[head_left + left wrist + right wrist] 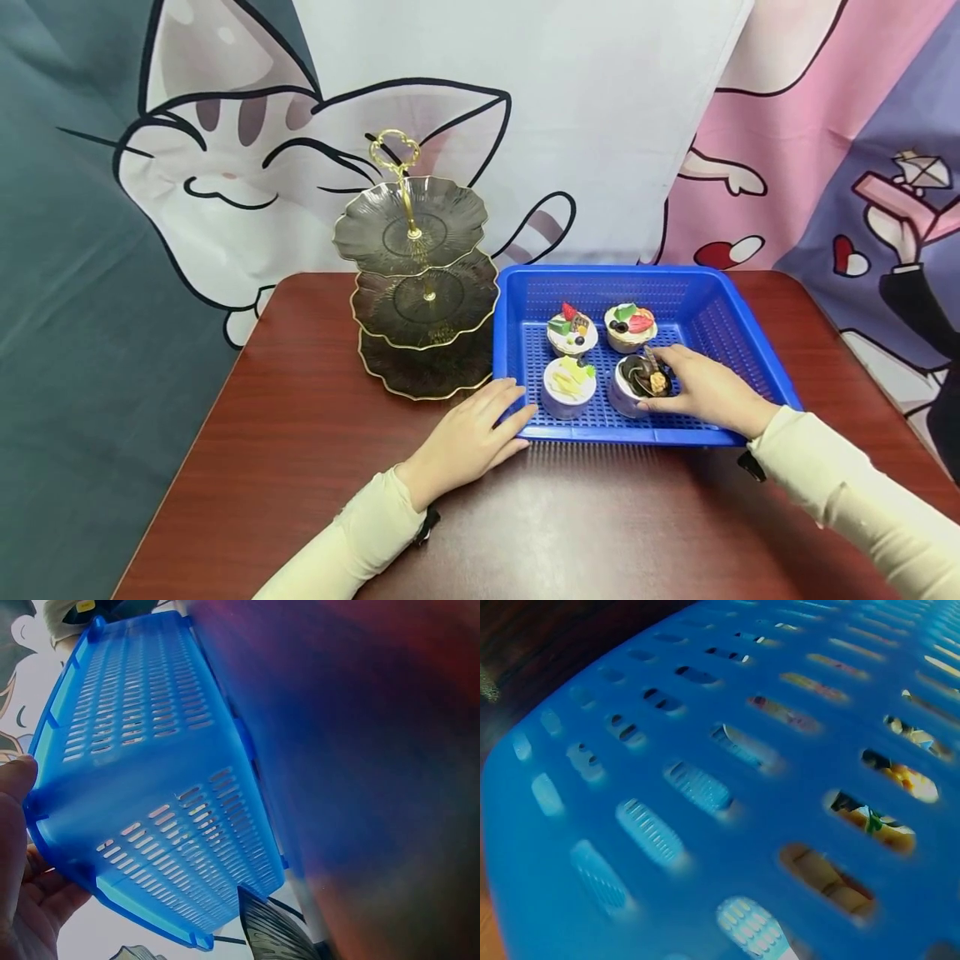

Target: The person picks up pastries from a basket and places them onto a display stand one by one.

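Observation:
My right hand (701, 385) reaches over the near rim of a blue plastic basket (750, 333). Its thumb and fingers hold a chocolate-topped cupcake (637, 377) at the basket's near side. Left of that one stands a cupcake with yellow topping (567, 382); behind are two cream cupcakes with fruit, one on the left (572, 335) and one on the right (628, 329). My left hand (468, 429) grips the basket's near left corner, thumb and fingers on either side of it in the left wrist view. The basket's slotted wall (705, 862) mostly hides the right hand in the right wrist view.
A three-tier dark cake stand (423, 308) with gold edges and a gold handle stands just left of the basket. Both rest on a reddish-brown wooden table (300, 467). Behind hangs a cloth (600, 125) printed with cartoon cats.

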A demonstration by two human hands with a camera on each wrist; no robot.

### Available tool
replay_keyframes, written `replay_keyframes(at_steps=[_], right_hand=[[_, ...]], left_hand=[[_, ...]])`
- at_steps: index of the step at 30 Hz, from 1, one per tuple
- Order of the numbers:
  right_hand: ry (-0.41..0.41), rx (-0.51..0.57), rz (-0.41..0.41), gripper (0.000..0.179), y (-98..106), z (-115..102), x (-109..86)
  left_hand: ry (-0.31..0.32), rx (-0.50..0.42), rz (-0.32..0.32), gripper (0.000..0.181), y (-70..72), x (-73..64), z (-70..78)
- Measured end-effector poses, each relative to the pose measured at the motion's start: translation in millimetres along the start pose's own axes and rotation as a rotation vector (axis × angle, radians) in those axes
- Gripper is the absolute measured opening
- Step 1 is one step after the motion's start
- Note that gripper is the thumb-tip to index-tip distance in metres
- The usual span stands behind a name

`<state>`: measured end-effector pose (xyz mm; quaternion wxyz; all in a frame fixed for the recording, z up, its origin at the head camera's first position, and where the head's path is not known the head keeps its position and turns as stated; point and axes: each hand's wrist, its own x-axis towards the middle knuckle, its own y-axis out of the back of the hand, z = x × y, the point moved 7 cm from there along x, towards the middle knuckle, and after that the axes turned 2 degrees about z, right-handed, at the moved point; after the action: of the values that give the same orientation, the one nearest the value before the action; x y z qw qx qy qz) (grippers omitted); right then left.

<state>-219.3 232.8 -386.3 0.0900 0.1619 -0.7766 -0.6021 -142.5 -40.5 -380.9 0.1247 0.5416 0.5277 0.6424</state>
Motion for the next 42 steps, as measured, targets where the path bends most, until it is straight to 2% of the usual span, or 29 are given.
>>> replay_keyframes(at_steps=[17, 26, 32, 42], right_hand=[[0.044, 0.027, 0.039, 0.080, 0.7, -3.2, 7.5], [-0.010, 0.061, 0.077, 0.076, 11.3, 1.5, 3.3], [-0.046, 0.067, 0.055, 0.080, 15.7, 3.4, 1.7], [-0.042, 0.049, 0.038, 0.082, 38.1, -2.4, -6.8]], left_hand=[[0.010, -0.016, 0.033, 0.038, 2.3, -3.2, -1.3], [0.002, -0.022, 0.029, 0.039, 2.1, -3.4, 0.2], [0.006, -0.027, 0.019, 0.039, 2.6, -2.6, 0.0], [0.003, -0.033, 0.016, 0.039, 3.0, -1.4, -1.6]])
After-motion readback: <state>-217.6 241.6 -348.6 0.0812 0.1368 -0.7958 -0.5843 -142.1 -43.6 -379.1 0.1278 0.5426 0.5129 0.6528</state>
